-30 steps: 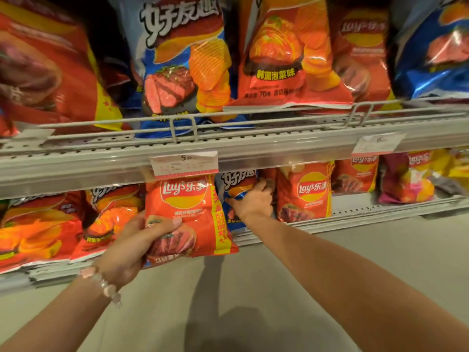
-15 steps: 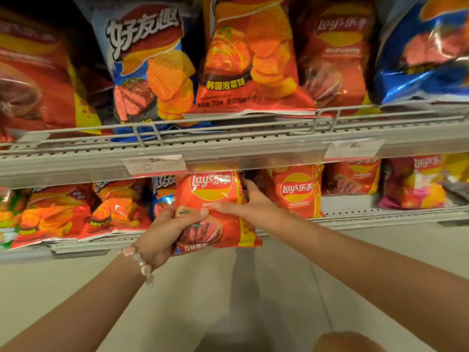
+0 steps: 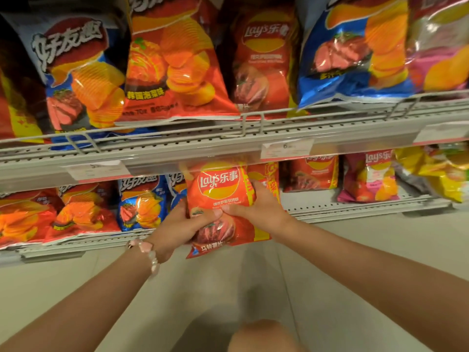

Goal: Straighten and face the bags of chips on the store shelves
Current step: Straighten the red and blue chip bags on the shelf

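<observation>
While both forearms reach up and forward from the bottom corners of the view, the hands meet on one red bag [image 3: 220, 196] at the front edge of the lower shelf [image 3: 355, 209]. Left hand [image 3: 181, 231] grips the bag's lower left side, thumb laid across the front, fingers behind; a bead bracelet [image 3: 149, 252] sits on that wrist. Right hand [image 3: 257, 208] grips the right edge, thumb on the front meeting the left thumb, fingers curled behind. Bag stands upright, long axis vertical, logo at top, printed face toward the camera, bottom seam hanging below the shelf edge. Blue bags [image 3: 142, 201] stand just left of it; another red bag [image 3: 313, 174] stands to the right. Upper shelf [image 3: 203, 146] carries larger bags.
</observation>
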`<state>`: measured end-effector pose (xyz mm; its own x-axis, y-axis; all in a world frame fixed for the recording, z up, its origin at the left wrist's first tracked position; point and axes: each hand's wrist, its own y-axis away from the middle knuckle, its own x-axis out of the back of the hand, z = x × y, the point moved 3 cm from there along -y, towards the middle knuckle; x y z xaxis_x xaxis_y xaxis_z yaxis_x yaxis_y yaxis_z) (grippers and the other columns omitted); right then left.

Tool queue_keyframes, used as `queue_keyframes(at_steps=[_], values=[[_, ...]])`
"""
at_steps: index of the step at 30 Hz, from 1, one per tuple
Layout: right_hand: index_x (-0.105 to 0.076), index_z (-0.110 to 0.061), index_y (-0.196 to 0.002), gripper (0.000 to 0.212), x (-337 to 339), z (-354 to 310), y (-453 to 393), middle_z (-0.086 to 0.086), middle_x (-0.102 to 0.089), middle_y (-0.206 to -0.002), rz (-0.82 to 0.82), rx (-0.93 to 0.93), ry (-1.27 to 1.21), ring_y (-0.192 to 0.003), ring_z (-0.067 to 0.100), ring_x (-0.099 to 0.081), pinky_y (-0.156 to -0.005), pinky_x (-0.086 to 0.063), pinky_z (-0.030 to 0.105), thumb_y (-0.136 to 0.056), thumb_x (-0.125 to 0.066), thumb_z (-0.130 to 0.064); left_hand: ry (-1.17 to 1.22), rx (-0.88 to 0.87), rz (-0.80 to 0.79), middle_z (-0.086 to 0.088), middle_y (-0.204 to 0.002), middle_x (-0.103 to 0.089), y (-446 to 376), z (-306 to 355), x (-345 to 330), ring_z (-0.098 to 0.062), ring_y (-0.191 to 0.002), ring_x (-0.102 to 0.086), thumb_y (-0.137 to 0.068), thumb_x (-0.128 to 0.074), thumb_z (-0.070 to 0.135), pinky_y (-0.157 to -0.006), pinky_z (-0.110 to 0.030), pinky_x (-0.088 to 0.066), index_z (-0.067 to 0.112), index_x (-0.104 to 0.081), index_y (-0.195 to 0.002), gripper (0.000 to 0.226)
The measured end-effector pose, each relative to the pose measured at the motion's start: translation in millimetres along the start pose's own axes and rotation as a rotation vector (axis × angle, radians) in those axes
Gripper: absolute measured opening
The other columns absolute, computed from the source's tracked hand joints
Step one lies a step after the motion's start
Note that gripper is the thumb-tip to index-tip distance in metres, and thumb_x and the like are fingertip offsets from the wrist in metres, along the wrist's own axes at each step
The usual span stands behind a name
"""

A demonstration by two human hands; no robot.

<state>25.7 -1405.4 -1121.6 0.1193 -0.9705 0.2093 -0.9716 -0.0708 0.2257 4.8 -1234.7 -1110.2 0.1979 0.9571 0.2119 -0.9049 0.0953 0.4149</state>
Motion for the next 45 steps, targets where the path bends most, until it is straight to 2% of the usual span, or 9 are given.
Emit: queue_keyframes(at_steps=[2,4,7,9,13,20,24,33,45], values=[[-0.046,-0.016,-0.134,0.079,19.2,3.8,0.3,0.001,-0.065,-0.119,0.029,0.002,-0.020,-0.109,0.018,-0.062,-0.101,-0.047,0.041,-0.066,-0.086,-0.024,-0.407,-0.130,0.181,0.005,-0.098,-0.068,3.9,16.1,-3.6,-0.010,-0.083,-0.067,-0.072,-0.077,0.047,-0.068,-0.026,-0.053,0.022,-0.053,-0.108,0.050],[-0.049,-0.015,-0.128,0.070,40.7,6.1,2.7,0.002,-0.066,-0.117,0.049,-0.001,-0.032,-0.107,0.018,-0.063,-0.100,-0.047,0.041,-0.067,-0.085,-0.020,-0.799,-0.510,0.422,0.001,-0.089,-0.065,12.8,42.2,-7.0,-0.019,-0.079,-0.063,-0.076,-0.072,0.053,-0.065,-0.028,-0.048,0.017,-0.057,-0.102,0.047],[-0.049,-0.015,-0.126,0.067,71.2,11.5,7.0,0.002,-0.065,-0.116,0.071,-0.003,-0.043,-0.105,0.018,-0.063,-0.099,-0.048,0.040,-0.069,-0.083,-0.015,-1.086,-1.119,0.573,-0.012,-0.091,-0.060,23.4,80.0,-19.1,-0.032,-0.082,-0.057,-0.079,-0.059,0.038,-0.066,-0.037,-0.046,0.007,-0.059,-0.100,0.037],[-0.047,-0.013,-0.131,0.073,88.7,17.0,8.1,0.002,-0.065,-0.116,0.110,0.001,-0.033,-0.105,0.018,-0.063,-0.098,-0.049,0.041,-0.068,-0.083,-0.016,-1.201,-1.239,0.654,-0.017,-0.109,-0.051,19.0,95.0,-21.1,-0.035,-0.097,-0.048,-0.074,-0.067,0.027,-0.078,-0.046,-0.039,0.008,-0.051,-0.114,0.046],[-0.046,-0.014,-0.133,0.078,119.5,31.7,9.2,0.005,-0.064,-0.119,0.223,0.018,-0.027,-0.105,0.020,-0.063,-0.096,-0.050,0.042,-0.066,-0.085,-0.018,-1.427,-1.128,0.660,-0.024,-0.131,-0.044,4.5,111.2,-19.4,-0.038,-0.119,-0.035,-0.053,-0.090,0.020,-0.098,-0.053,-0.026,0.009,-0.041,-0.134,0.095],[-0.051,-0.010,-0.119,0.060,170.4,27.9,1.3,0.004,-0.063,-0.102,0.540,0.096,0.047,-0.095,0.023,-0.063,-0.090,-0.051,0.038,-0.069,-0.083,-0.013,-1.426,-1.131,0.610,-0.022,-0.129,-0.051,3.8,118.7,-12.8,-0.036,-0.114,-0.039,-0.053,-0.091,0.018,-0.099,-0.050,-0.025,0.006,-0.035,-0.139,0.103],[-0.055,-0.016,-0.100,0.039,182.8,32.2,-24.8,0.006,-0.063,-0.096,0.511,0.007,0.193,-0.092,0.029,-0.065,-0.052,-0.050,0.016,-0.072,-0.082,-0.020,-1.409,-1.146,0.613,-0.016,-0.129,-0.045,-0.6,117.0,-15.0,-0.035,-0.110,-0.039,-0.049,-0.093,0.016,-0.098,-0.051,-0.025,0.004,-0.036,-0.139,0.107],[-0.063,-0.008,-0.108,0.049,180.5,53.7,-55.2,0.012,-0.067,-0.108,0.309,-0.171,0.162,-0.101,0.027,-0.064,-0.093,-0.052,0.041,-0.064,-0.084,-0.001,-1.381,-1.136,0.711,-0.014,-0.130,-0.043,-6.4,110.5,-21.6,-0.037,-0.110,-0.038,-0.049,-0.088,0.002,-0.101,-0.053,-0.021,0.004,-0.036,-0.139,0.104],[-0.062,-0.006,-0.116,0.061,167.6,59.1,-44.9,0.013,-0.066,-0.115,0.320,-0.265,0.270,-0.111,0.029,-0.060,-0.099,-0.046,0.039,-0.060,-0.087,-0.003,-1.405,-1.091,0.761,-0.016,-0.125,-0.057,-8.3,109.2,-25.8,-0.041,-0.106,-0.051,-0.045,-0.089,-0.001,-0.097,-0.059,-0.039,0.006,-0.040,-0.136,0.104]])
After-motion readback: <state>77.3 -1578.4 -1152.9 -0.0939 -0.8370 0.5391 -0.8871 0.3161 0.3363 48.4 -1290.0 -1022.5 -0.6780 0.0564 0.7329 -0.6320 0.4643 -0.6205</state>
